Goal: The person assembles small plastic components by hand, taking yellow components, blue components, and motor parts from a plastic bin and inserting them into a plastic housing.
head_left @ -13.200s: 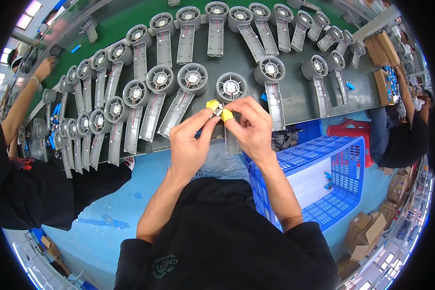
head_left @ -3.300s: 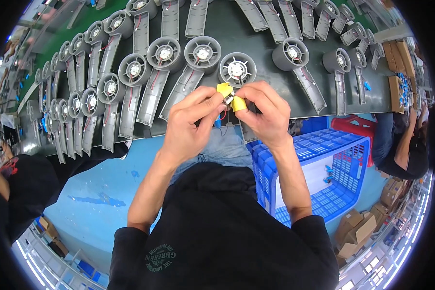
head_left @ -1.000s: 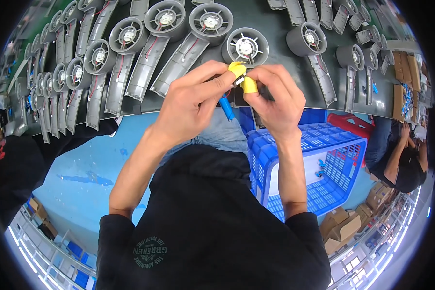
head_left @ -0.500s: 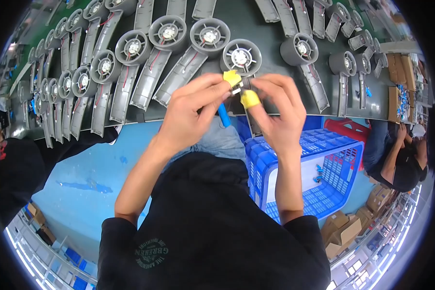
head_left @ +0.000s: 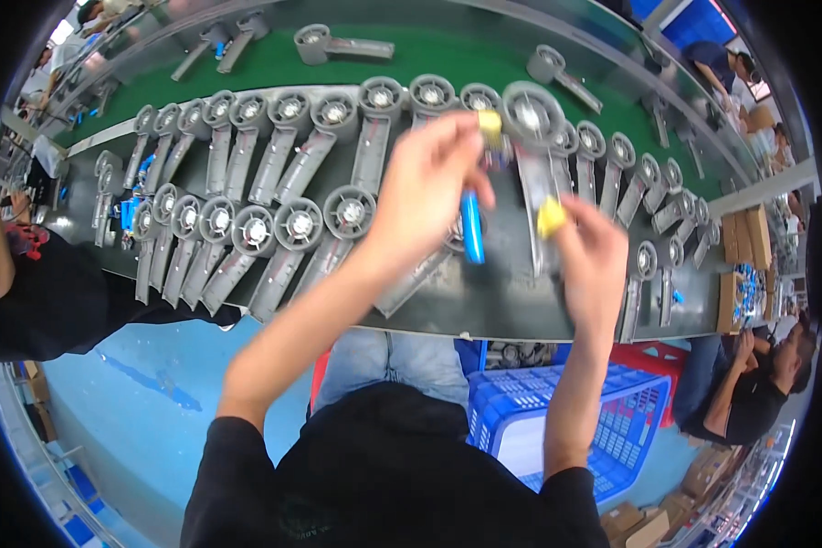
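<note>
My left hand (head_left: 434, 187) is closed, a yellow covering on one fingertip. A blue cylindrical battery (head_left: 472, 228) hangs under its fingers, and a small, smeared circuit board (head_left: 495, 157) shows at the fingertips. Just right of it a grey fan housing (head_left: 532, 117) with a long open handle looks larger and more blurred than its neighbours. My right hand (head_left: 595, 251), its thumb covered in yellow, has thumb and forefinger drawn together at the handle's right edge. What lies between those fingers is hidden, and whether they touch the handle I cannot tell.
Rows of similar grey fan housings (head_left: 299, 224) cover the dark bench. Beyond runs a green strip (head_left: 466, 59) with a few more. Below the bench edge stands a blue plastic crate (head_left: 511, 406). A cardboard box (head_left: 729, 301) of blue parts is at right. People sit on both sides.
The view has tilted up, showing more bench. My right hand has drawn away from the board toward the right. The nearby fan housing now appears farther right; the battery still hangs under my left hand.
</note>
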Demonstrator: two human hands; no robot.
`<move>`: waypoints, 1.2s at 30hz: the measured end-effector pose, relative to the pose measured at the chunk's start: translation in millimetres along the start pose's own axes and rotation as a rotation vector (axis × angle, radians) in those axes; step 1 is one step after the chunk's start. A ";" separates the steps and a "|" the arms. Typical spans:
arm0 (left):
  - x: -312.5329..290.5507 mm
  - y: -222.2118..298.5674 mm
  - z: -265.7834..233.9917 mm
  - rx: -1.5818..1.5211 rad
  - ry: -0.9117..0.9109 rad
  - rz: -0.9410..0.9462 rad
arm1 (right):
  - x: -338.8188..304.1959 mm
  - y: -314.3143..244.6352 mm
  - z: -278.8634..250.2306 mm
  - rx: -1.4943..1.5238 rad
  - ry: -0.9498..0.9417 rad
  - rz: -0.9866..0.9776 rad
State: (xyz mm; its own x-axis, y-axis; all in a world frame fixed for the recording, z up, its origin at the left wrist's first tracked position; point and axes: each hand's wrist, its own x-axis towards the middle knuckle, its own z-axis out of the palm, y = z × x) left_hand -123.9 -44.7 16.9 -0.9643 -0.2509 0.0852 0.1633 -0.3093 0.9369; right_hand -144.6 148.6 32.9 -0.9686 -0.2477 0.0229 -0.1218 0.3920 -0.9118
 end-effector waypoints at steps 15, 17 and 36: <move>247.1 -22.6 -148.3 1.599 0.320 0.300 | 316.4 57.0 134.5 -0.368 -0.202 -0.114; 226.7 10.4 -163.1 1.800 0.423 0.242 | 311.4 51.6 126.9 -0.492 -0.195 -0.138; 49.7 101.8 -122.1 1.006 0.170 0.313 | -54.6 97.8 -213.8 -0.471 0.699 0.189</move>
State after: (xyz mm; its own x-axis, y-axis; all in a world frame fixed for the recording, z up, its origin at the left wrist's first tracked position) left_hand -129.6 -200.7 75.1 -0.8547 -0.3368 0.3951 0.0762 0.6715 0.7371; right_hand -150.0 389.9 30.0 -0.8738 0.4002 0.2763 0.1272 0.7365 -0.6644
